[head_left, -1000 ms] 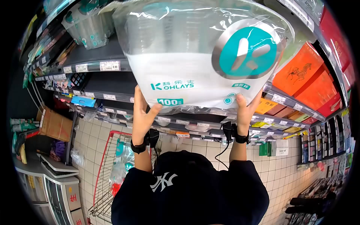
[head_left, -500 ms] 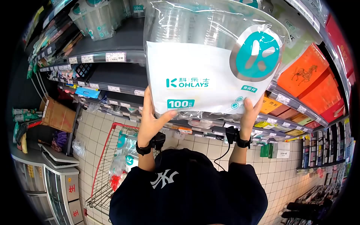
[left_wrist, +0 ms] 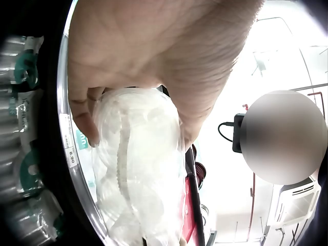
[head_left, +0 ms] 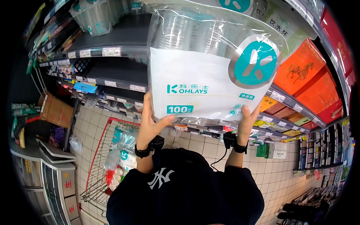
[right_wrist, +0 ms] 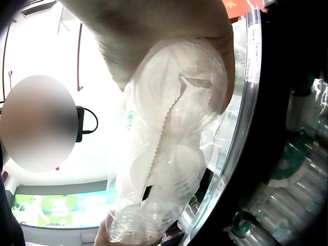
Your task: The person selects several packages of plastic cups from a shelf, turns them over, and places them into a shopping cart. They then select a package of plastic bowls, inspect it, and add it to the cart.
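Observation:
A large clear pack of plastic cups (head_left: pixel 202 75) with a white label and teal logo is held up in front of the shelves. My left hand (head_left: pixel 152 125) grips its lower left corner, thumb on the front. The lower right corner is held by my right hand (head_left: pixel 248 122), thumb also on the front. In the left wrist view the left hand (left_wrist: pixel 154 46) spans the end of the pack (left_wrist: pixel 138 164). Seen from the right wrist, the right hand (right_wrist: pixel 159 25) wraps round the pack (right_wrist: pixel 169 123), whose sealed seam faces the camera.
Shelves (head_left: pixel 112 71) with price tags run behind the pack, with other cup packs (head_left: pixel 93 18) at upper left and orange boxes (head_left: pixel 302 69) at right. A red-edged shopping cart (head_left: pixel 92 170) holding packaged goods stands lower left. A cardboard box (head_left: pixel 56 110) is at far left.
The pack has shifted right and tilted so its front label shows more fully, then lowered slightly. Both hands have kept their grip and moved with it.

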`<state>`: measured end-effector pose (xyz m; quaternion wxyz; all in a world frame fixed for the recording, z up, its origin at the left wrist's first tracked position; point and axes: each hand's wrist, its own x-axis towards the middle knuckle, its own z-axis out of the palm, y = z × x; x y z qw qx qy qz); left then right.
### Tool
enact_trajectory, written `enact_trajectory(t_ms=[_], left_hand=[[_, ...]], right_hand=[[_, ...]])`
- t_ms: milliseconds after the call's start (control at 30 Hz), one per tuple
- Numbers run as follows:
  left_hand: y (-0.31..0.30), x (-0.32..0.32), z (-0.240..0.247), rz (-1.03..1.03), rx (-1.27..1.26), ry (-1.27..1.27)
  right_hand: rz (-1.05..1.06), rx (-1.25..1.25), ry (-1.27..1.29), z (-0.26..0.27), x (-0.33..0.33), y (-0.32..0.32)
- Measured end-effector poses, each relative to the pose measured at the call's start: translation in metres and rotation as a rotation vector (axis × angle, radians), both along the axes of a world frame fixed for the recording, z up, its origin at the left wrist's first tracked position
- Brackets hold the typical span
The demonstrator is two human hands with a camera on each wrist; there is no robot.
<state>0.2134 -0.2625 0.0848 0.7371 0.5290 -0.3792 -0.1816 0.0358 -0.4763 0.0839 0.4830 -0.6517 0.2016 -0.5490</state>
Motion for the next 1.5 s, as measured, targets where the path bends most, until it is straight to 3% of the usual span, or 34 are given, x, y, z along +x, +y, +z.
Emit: enact_trajectory(t_ms=[1033,1500], left_hand=[[0.029,-0.090,-0.018,0.086,0.087,0.035],[0.066,-0.091,-0.027,0.133,0.118,0.068]], right_hand=[[0.079,0.098,-0.005,-0.027,-0.070,0.013],[0.226,0.051,0.008,-0.044,-0.048,0.024]])
